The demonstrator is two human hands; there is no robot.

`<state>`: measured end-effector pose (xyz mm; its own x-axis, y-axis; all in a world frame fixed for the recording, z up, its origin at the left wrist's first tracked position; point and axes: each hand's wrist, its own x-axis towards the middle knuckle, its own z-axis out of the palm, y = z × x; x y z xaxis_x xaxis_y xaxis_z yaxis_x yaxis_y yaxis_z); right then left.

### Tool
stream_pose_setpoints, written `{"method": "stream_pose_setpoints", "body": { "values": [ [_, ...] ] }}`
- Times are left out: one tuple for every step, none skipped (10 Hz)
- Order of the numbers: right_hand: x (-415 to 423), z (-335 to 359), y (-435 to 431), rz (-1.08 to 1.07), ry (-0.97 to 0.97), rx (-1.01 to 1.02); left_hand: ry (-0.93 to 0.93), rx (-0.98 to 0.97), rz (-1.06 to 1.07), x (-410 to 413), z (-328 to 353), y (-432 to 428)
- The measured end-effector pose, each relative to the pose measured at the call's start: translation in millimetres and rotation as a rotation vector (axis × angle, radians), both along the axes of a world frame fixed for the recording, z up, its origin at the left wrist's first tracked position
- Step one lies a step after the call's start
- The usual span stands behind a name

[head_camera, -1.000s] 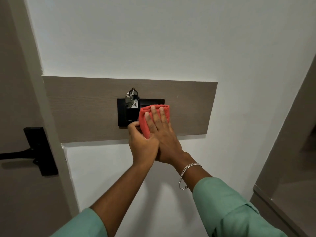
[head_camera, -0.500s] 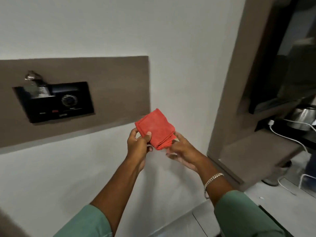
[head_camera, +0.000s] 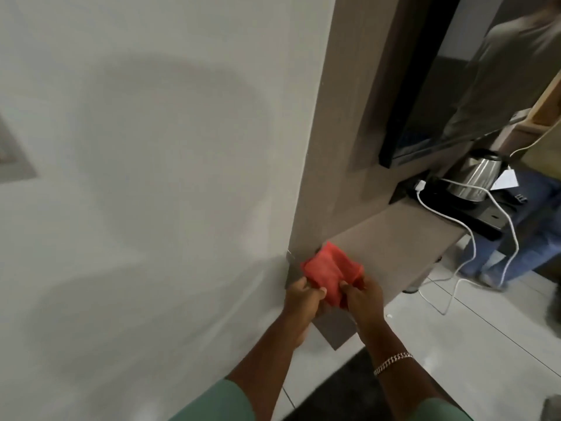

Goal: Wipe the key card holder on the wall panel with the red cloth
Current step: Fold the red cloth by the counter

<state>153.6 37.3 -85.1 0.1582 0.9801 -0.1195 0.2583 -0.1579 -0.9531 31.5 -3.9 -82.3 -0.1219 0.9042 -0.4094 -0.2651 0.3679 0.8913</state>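
While both hands meet low in the view, the red cloth (head_camera: 331, 275) is bunched between them, held in the air just in front of the near corner of a grey-brown worktop (head_camera: 394, 238) and close to the white wall (head_camera: 151, 177). The left hand (head_camera: 302, 299) is curled shut on the cloth's left edge, thumb pressed over the fabric, and the right hand (head_camera: 359, 294) pinches its lower right part with thumb and fingers closed, a silver bracelet (head_camera: 393, 363) on that wrist. Green sleeves (head_camera: 218, 402) cover both forearms at the bottom edge. Of the wall panel (head_camera: 12, 150) only a blurred sliver shows at the far left; the key card holder itself is out of view. Toward the far end of the worktop a steel kettle (head_camera: 473, 177) stands on a black tray (head_camera: 467, 208), with a white cable (head_camera: 473, 226) trailing over the edge to the tiled floor (head_camera: 485, 344). Another person's legs in jeans (head_camera: 528, 232) stand beyond.
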Motion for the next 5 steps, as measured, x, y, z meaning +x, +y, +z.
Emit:
{"method": "stream_pose_setpoints", "body": {
  "values": [
    [14.5, -20.7, 13.4, -0.083, 0.035, -0.051, -0.103, -0.015, -0.081, 15.3, -22.1, 15.5],
    [24.5, -39.2, 31.1, -0.092, 0.059, -0.114, -0.196, 0.004, -0.141, 19.7, -35.7, 26.7],
    [27.7, -38.9, 34.8, -0.066, -0.038, -0.113, -0.112, 0.024, -0.146, 12.1, -32.8, 28.0],
    [27.4, -17.3, 23.1, -0.008, -0.410, -0.003, 0.427, 0.112, -0.181, -12.8, 5.4, 21.3],
    [13.6, 10.0, 0.8, 0.096, -0.570, 0.142, 0.792, 0.274, -0.176, -34.6, 42.2, 3.5]
  ]
}}
